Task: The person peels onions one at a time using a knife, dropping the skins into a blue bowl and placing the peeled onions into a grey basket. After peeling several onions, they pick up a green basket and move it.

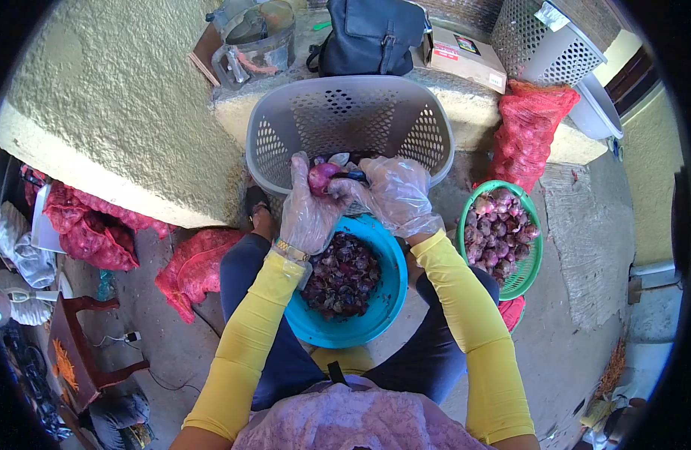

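A person in yellow sleeves and thin plastic gloves works a small red onion (320, 178) over a blue bowl (390, 300) held between the knees. The left hand (308, 214) has its fingers curled closed around the onion, at 12 o'clock from the bowl's rim, while the right hand (396, 196) is closed on a dark-handled knife (353, 177) that meets the onion's right side; the blade itself is too small to make out. The onion looks light, firm and round, with a dry papery skin likely to slip under a loose glove, so a grip around its middle, leaving the ends free, seems the surest hold. Dark peelings (341, 274) fill the blue bowl. A grey basket (270, 142) stands tilted just beyond the hands at 12 o'clock, a green bowl (531, 270) of onions sits at 3 o'clock, and red mesh sacks (525, 127) lie at 2 and 9 o'clock on the floor.
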`<act>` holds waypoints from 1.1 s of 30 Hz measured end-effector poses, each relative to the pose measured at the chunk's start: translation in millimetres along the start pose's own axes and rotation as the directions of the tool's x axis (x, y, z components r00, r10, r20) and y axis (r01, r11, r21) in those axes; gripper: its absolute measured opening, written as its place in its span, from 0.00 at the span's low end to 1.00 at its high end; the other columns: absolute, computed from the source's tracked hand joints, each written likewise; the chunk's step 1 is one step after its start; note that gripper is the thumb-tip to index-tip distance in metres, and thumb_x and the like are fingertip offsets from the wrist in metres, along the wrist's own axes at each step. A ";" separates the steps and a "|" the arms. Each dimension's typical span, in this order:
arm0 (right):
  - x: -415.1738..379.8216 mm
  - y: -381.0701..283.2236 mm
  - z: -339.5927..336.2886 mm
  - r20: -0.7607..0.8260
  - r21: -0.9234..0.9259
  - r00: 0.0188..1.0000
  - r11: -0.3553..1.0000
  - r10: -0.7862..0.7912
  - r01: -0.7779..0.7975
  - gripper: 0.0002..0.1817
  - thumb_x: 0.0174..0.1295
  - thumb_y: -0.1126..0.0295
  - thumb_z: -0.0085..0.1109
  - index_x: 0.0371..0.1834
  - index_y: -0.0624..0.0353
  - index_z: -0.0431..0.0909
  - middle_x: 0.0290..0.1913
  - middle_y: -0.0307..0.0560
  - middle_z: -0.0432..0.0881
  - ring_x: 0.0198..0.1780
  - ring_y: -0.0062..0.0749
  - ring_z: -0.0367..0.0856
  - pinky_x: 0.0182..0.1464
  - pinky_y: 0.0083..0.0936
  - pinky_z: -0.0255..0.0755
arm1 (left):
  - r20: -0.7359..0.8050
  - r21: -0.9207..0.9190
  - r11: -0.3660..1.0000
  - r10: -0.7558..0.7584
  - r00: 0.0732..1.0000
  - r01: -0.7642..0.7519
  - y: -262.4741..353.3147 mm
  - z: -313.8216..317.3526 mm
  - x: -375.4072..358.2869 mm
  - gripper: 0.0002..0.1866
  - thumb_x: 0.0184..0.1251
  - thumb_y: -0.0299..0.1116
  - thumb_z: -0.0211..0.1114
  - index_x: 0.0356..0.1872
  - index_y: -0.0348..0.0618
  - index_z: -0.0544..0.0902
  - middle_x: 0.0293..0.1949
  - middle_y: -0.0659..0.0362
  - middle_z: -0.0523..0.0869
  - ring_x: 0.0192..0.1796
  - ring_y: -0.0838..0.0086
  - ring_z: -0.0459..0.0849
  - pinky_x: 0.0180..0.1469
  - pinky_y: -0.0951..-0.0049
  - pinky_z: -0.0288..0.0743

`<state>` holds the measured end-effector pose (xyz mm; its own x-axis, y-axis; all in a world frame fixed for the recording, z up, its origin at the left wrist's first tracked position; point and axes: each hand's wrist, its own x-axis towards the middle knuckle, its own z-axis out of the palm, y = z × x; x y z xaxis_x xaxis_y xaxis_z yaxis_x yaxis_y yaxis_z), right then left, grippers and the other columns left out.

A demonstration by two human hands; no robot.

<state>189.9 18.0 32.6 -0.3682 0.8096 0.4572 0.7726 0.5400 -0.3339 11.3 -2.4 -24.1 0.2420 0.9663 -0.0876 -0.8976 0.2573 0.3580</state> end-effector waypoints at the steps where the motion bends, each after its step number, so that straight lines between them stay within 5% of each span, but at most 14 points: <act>1: 0.1 0.3 0.4 0.012 -0.030 1.000 1.000 -0.007 0.007 0.32 0.57 0.30 0.68 0.33 0.52 0.91 0.26 0.52 0.87 0.32 0.51 0.89 0.33 0.47 0.80 | -0.035 0.069 0.998 -0.002 0.999 0.004 0.3 -4.2 0.4 0.40 0.81 0.66 0.54 0.64 0.31 0.78 0.48 0.52 0.84 0.43 0.70 0.80 0.56 0.62 0.84; 3: -0.2 -0.7 -1.3 0.022 -0.060 1.000 0.998 -0.013 0.015 0.33 0.55 0.29 0.69 0.34 0.52 0.90 0.27 0.51 0.87 0.32 0.51 0.90 0.33 0.47 0.80 | -0.069 0.137 0.991 -0.002 0.998 0.011 0.2 4.2 -4.8 0.41 0.82 0.68 0.51 0.64 0.31 0.79 0.49 0.52 0.85 0.44 0.70 0.82 0.55 0.63 0.84; 5: -0.7 -5.2 -6.7 0.062 -0.086 0.998 0.996 0.008 -0.003 0.33 0.51 0.29 0.72 0.33 0.52 0.89 0.26 0.50 0.87 0.32 0.50 0.90 0.34 0.48 0.80 | 0.012 0.612 0.759 0.275 0.961 -0.225 1.6 42.4 -23.7 0.43 0.83 0.69 0.47 0.66 0.31 0.79 0.52 0.51 0.86 0.48 0.67 0.85 0.52 0.65 0.85; 18: -0.6 -13.9 -3.3 0.109 -0.087 0.991 0.994 0.082 -0.072 0.36 0.49 0.26 0.71 0.33 0.52 0.87 0.26 0.53 0.86 0.30 0.50 0.89 0.33 0.45 0.79 | 0.135 0.714 0.632 0.298 0.945 -0.301 4.4 32.3 -24.6 0.44 0.86 0.67 0.38 0.69 0.30 0.77 0.57 0.47 0.87 0.53 0.63 0.89 0.54 0.71 0.85; 20: -1.0 -16.1 -6.0 0.124 -0.073 0.987 0.992 0.107 -0.098 0.37 0.48 0.26 0.71 0.31 0.53 0.85 0.26 0.53 0.86 0.29 0.51 0.89 0.34 0.46 0.79 | 0.259 0.952 0.068 0.348 0.901 -0.300 4.3 31.5 -25.8 0.44 0.86 0.68 0.36 0.71 0.32 0.76 0.58 0.47 0.87 0.54 0.63 0.89 0.56 0.70 0.85; 21: -1.2 -15.8 -6.7 0.124 -0.073 0.987 0.993 0.106 -0.098 0.37 0.48 0.26 0.71 0.31 0.53 0.85 0.26 0.53 0.86 0.29 0.51 0.89 0.34 0.46 0.79 | 0.259 0.952 0.068 0.349 0.901 -0.299 4.5 31.1 -25.4 0.44 0.86 0.68 0.36 0.71 0.32 0.76 0.58 0.47 0.87 0.54 0.63 0.89 0.56 0.70 0.85; 26: -4.7 -11.0 -8.4 -0.012 -0.002 0.999 1.000 0.030 -0.030 0.39 0.47 0.25 0.72 0.31 0.56 0.83 0.26 0.54 0.85 0.31 0.54 0.88 0.36 0.48 0.79 | 0.078 0.618 0.759 0.199 0.977 -0.204 4.3 26.0 -16.9 0.45 0.85 0.70 0.35 0.73 0.34 0.75 0.58 0.47 0.87 0.56 0.62 0.87 0.59 0.66 0.85; 29: -5.2 -11.9 -6.3 -0.009 -0.040 1.000 0.999 0.026 -0.026 0.38 0.48 0.25 0.72 0.30 0.56 0.83 0.27 0.54 0.86 0.32 0.55 0.88 0.36 0.48 0.79 | -0.050 0.463 0.884 0.104 0.993 -0.069 4.3 18.7 -8.7 0.46 0.84 0.71 0.38 0.72 0.33 0.76 0.58 0.47 0.87 0.56 0.62 0.87 0.60 0.64 0.85; 33: -4.7 -10.9 -5.1 -0.038 0.000 0.999 1.000 0.014 -0.014 0.38 0.48 0.26 0.72 0.30 0.55 0.84 0.26 0.54 0.86 0.31 0.54 0.88 0.35 0.47 0.79 | 0.028 0.573 0.797 0.213 0.977 -0.190 2.3 28.5 -16.5 0.46 0.83 0.71 0.41 0.72 0.33 0.76 0.56 0.48 0.87 0.56 0.62 0.87 0.59 0.63 0.85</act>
<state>185.9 7.1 38.3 -0.3372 0.8077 0.4837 0.7776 0.5286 -0.3406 15.7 -18.0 4.6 0.0559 0.9983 0.0170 -0.5501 0.0165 0.8350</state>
